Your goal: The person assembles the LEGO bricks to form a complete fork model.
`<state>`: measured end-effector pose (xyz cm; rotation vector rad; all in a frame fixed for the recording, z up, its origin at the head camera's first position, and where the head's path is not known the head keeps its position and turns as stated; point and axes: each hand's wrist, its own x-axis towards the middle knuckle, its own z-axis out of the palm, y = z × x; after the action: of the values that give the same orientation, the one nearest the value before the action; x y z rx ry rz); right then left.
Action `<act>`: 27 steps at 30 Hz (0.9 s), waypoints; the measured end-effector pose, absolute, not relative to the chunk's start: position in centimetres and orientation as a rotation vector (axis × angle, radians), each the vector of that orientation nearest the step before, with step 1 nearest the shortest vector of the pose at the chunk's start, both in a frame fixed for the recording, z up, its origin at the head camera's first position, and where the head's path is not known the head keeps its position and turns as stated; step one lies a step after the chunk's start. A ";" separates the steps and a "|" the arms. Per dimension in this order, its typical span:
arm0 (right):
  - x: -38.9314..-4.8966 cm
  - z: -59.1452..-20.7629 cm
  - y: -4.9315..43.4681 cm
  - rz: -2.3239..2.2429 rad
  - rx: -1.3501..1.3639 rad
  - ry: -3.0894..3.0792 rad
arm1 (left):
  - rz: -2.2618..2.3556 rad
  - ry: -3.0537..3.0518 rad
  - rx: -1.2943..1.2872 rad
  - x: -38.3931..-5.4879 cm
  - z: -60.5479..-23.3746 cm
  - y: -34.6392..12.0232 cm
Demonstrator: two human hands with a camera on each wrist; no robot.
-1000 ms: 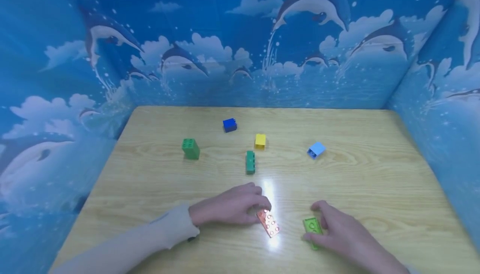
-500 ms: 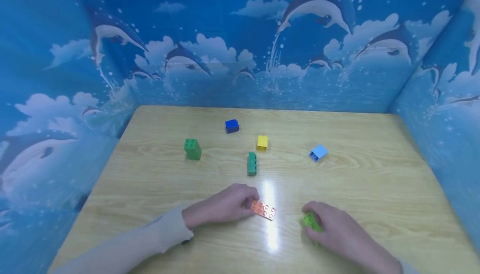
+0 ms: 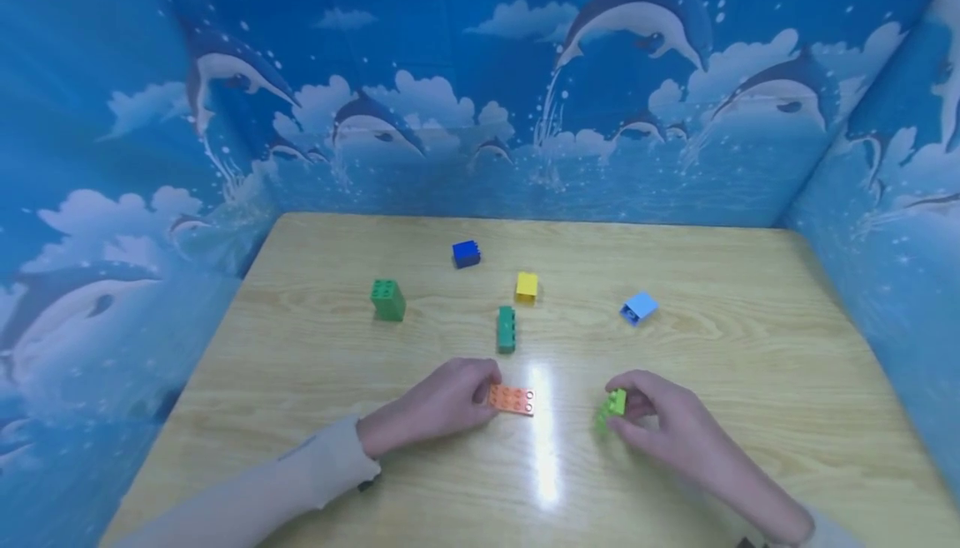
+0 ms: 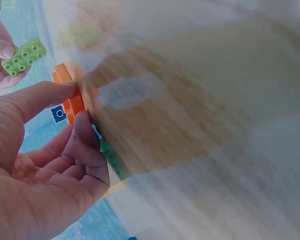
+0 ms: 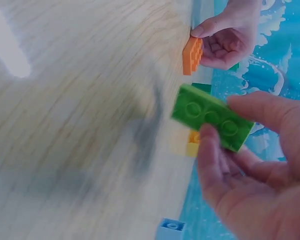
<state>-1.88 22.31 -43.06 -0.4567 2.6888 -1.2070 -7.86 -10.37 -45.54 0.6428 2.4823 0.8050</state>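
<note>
My left hand pinches the left end of a flat orange building brick, its studs facing up, low over the table. In the left wrist view, thumb and fingertips grip the orange brick from two sides. To the right, my right hand holds a light green building brick tilted on its side. The right wrist view shows the hollow underside of the green brick, with three round tubes, between thumb and fingers. A hand's width or more separates the two bricks.
Beyond the hands lie a teal brick, a yellow brick, a dark blue brick and a light blue brick. A tall green brick stands at left. Dolphin-print sheets wall the wooden table at back and sides.
My left hand has moved left and slightly away, turning the orange brick crosswise. My right hand has taken hold of the light green brick, raised it and tipped it over.
</note>
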 end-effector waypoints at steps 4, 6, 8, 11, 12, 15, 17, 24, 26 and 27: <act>-2.4 -43.4 22.2 -1.359 -0.452 2.587 | 0.837 2.474 0.604 -8.1 -45.7 -10.5; -2.7 -43.6 22.0 -1.423 -0.447 2.523 | 0.842 2.471 0.584 -8.2 -45.8 -10.5; -3.0 -43.7 21.8 -1.447 -0.456 2.490 | 0.841 2.472 0.575 -8.2 -46.0 -10.5; -3.3 -43.9 21.5 -1.394 -0.447 2.519 | 0.836 2.483 0.571 -8.2 -46.1 -10.3; -3.4 -44.0 21.4 -1.376 -0.438 2.528 | 0.835 2.488 0.571 -8.2 -46.2 -10.3; -3.8 -44.3 21.3 -1.328 -0.397 2.537 | 0.833 2.507 0.565 -8.1 -46.1 -10.1; -3.9 -44.5 21.2 -1.316 -0.373 2.524 | 0.846 2.507 0.560 -8.1 -46.2 -10.2; -4.2 -45.6 21.1 -1.279 -0.457 2.535 | 0.922 2.474 0.568 -8.2 -46.3 -10.8; -4.4 -45.8 21.2 -1.213 -0.498 2.580 | 0.924 2.475 0.570 -8.2 -46.2 -10.8; -4.4 -45.9 21.1 -1.177 -0.508 2.604 | 0.926 2.476 0.570 -8.2 -46.1 -10.8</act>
<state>-4.41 21.12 -45.93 -0.5082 2.6040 -1.1770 -8.21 -10.84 -46.12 0.5704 2.4762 0.9257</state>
